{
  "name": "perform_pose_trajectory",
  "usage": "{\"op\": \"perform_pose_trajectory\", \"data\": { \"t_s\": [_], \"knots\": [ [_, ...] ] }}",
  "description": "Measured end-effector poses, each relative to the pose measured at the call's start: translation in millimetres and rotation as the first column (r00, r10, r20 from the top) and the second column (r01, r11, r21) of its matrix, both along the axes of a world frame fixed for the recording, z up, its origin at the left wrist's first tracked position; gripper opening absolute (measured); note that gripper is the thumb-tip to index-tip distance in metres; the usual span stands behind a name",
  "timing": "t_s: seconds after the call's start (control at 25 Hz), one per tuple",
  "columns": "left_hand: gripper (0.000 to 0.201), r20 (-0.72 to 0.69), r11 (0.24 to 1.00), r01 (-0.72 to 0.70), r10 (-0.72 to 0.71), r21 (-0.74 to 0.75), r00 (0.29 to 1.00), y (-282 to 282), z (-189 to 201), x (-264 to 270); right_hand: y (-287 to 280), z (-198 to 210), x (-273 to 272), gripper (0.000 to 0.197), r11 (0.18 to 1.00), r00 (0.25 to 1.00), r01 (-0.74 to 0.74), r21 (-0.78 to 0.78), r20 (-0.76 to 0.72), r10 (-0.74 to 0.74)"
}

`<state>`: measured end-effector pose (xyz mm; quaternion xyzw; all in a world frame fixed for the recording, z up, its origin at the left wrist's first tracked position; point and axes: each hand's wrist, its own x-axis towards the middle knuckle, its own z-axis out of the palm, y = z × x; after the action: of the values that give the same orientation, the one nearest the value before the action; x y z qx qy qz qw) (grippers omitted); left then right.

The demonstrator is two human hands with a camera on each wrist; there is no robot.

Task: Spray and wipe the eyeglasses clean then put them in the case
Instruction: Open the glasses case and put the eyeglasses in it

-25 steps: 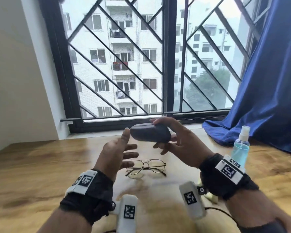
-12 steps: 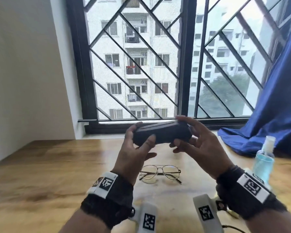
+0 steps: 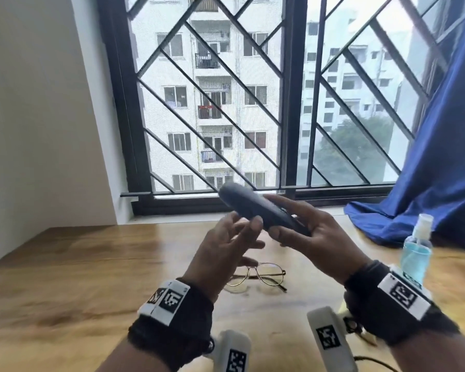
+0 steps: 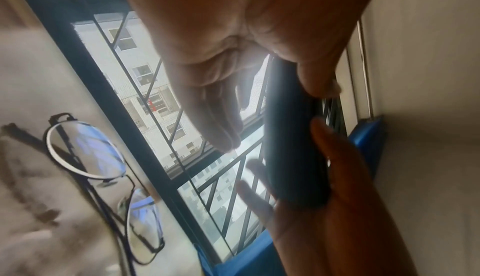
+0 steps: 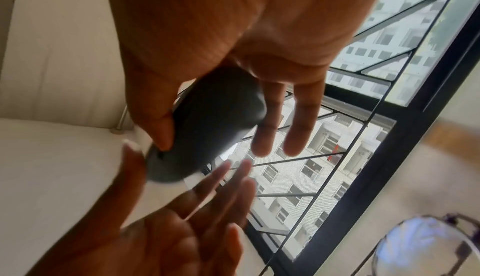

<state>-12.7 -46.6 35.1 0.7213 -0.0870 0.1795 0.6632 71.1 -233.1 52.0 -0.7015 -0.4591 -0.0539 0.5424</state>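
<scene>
above the eyeglasses [image 3: 255, 276], dark case [image 3: 255, 209] looks closed.

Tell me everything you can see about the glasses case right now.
The glasses case is a dark grey, rounded, elongated hard-looking shell with a matte surface, apparently closed. It is held in the air above the wooden table, tilted with its far end raised toward the window. The right hand grips its lower end; the left hand touches its side with the thumb, fingers spread.
</scene>
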Motion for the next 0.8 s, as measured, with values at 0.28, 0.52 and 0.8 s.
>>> {"op": "perform_pose_trajectory", "data": {
  "t_s": [0.28, 0.52, 0.8],
  "knots": [
    [0.062, 0.087, 0.975, -0.169, 0.183, -0.144, 0.979, 18, -5, 5, -1, -7, 3, 0.036, 0.991, 0.989, 0.13, -0.01, 0.072, -0.129],
    [0.062, 0.119, 0.991, -0.109, 0.117, -0.072, 0.986, 15, -4, 2, 4, -12, 4, 0.022, 0.968, 0.976, 0.218, 0.127, -0.046, -0.214],
    [0.09, 0.192, 0.982, 0.03, -0.066, 0.187, 0.979, 19, 3, -6, 3, -10, 18, 0.036, 0.885, 0.896, 0.362, 0.295, -0.374, -0.242]
  ]
}}
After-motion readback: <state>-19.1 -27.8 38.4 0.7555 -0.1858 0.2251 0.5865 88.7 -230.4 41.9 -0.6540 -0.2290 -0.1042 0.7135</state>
